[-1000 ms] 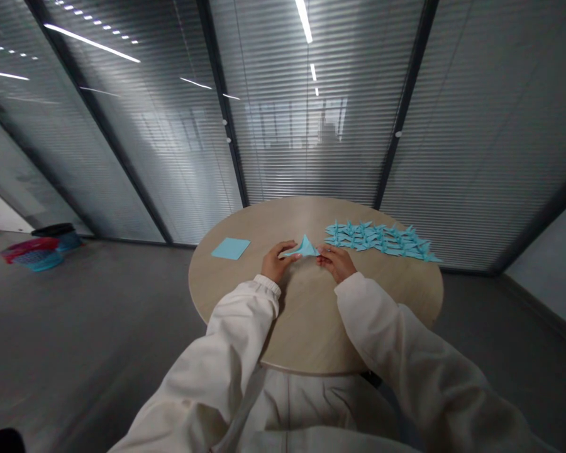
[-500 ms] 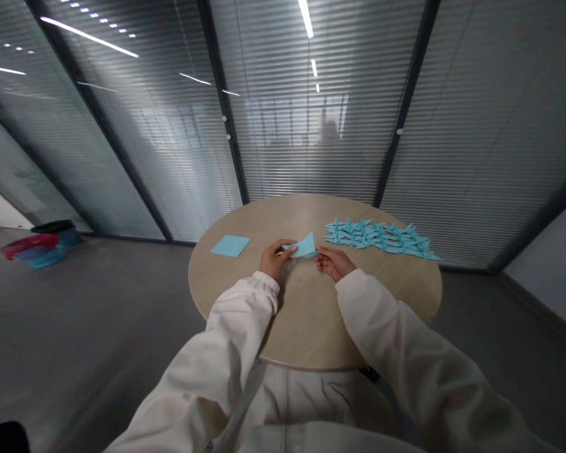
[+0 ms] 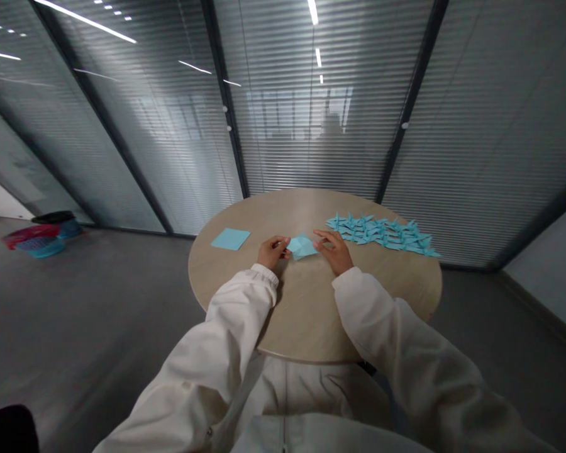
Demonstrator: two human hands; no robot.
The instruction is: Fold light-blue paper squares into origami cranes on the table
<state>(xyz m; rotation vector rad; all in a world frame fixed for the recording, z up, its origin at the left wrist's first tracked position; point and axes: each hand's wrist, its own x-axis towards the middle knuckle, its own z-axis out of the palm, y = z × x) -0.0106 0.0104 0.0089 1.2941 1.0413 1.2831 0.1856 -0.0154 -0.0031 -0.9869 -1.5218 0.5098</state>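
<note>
A folded blue paper point(image 3: 302, 246) lies on the round table point(image 3: 311, 314). The left hand's point(image 3: 272, 251) fingers curl together, touching it. The right hand's point(image 3: 334, 250) fingers spread apart just beside it. Paper birds point(image 3: 382, 234) sit right of it, a flat blue paper point(image 3: 230, 239) left.
</note>
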